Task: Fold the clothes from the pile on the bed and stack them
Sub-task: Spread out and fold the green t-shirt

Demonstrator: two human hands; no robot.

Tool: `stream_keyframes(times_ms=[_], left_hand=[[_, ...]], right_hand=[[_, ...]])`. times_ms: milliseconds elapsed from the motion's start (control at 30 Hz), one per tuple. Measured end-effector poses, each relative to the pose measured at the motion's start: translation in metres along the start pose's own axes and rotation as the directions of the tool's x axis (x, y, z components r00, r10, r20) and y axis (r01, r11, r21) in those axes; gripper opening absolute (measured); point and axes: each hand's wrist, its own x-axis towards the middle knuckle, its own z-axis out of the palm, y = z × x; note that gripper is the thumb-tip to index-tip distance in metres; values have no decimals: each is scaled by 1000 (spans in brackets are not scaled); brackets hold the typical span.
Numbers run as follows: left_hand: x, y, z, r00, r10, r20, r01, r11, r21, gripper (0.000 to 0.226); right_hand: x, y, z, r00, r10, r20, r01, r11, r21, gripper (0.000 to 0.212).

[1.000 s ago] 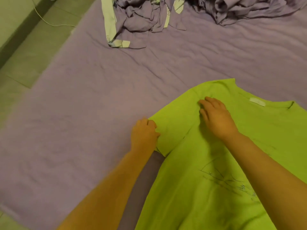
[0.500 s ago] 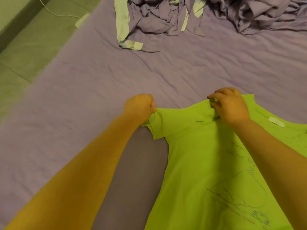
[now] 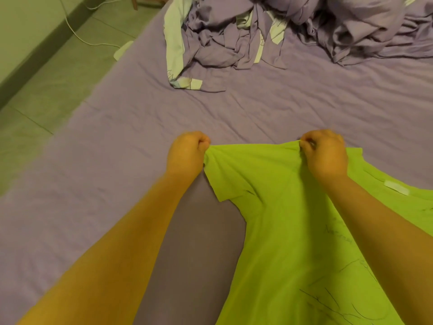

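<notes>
Fingers of your left hand (image 3: 187, 154) are curled tight into a fist, pinching the outer end of the sleeve of the lime-green T-shirt (image 3: 288, 226) between thumb and knuckles. Your right hand (image 3: 324, 154) is curled the same way, its fingertips (image 3: 307, 143) nipping a fold of cloth at the shoulder seam, so the stretch of fabric between your two hands is drawn taut and lifted a little. Neither hand has any gap left between thumb and fingers; both are closed fully on the cloth.

Your T-shirt lies toward the near right corner of the bed (image 3: 117, 148), spreading down out of view along the near edge, with dark line markings on its body and a pale label (image 3: 397, 188) at the collar, just right of your right wrist. A shadow falls on the purple sheet between your forearms.

Farther off, along the far edge of the bed, you have the pile of crumpled purple clothes (image 3: 293, 36), some with pale green bands, well apart from the shirt. Beyond the left edge of the bed a white cable (image 3: 77, 34) trails over the tiled floor (image 3: 46, 90).
</notes>
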Motion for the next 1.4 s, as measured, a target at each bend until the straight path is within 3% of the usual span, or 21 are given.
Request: stream_keyframes(times_ms=[100,233,300,367,467,600,733,867,933,967,1033,1167,1300,1333,1400], left_hand=[[15,-6,9,999,27,30,-30,991,133,23],[15,1,29,995,56,81,-75,964,254,26],[12,6,36,993,69,101,-97,944,314,37],[14,10,40,977,149,152,-203,869,452,33],[25,14,35,969,237,71,-238,811,534,26],[21,12,32,976,213,52,-211,847,487,22],[-20,2,31,988,78,-133,-52,981,185,23],[-66,-9,38,993,-76,-91,75,997,-15,46],[-82,-19,43,997,-77,-3,77,993,-88,25],[-88,-22,45,998,-52,47,56,995,-87,25],[-95,-27,48,993,21,118,-15,999,-51,48],[-91,-24,45,992,126,-21,-127,992,-30,18],[-85,-23,37,996,-82,18,83,995,-58,41],[-86,-24,36,993,-100,67,99,995,16,48],[-90,-26,38,986,-27,165,-1,986,168,56]], right_hand=[[-7,-7,2,993,-116,19,113,986,124,12],[-14,-3,9,969,-193,157,195,981,3,24],[-11,-6,12,980,-173,100,175,984,-14,17],[-5,-13,13,992,-127,24,128,991,-29,15],[6,-21,11,997,-12,-83,11,1000,-6,18],[-3,-27,21,1000,12,-8,-13,996,-92,19],[-42,-42,25,990,-76,-115,79,997,19,22],[-114,-56,42,995,-95,-36,97,992,81,22],[-145,-62,50,996,-88,8,87,994,70,24],[-158,-65,52,996,-85,17,83,994,65,25],[-176,-72,53,995,-91,29,89,995,48,29],[-196,-82,50,993,-76,87,75,997,18,42],[-207,-79,45,988,28,149,-37,997,61,50],[-209,-80,44,984,41,173,-52,997,60,51],[-209,-80,44,976,36,213,-46,998,41,51]])
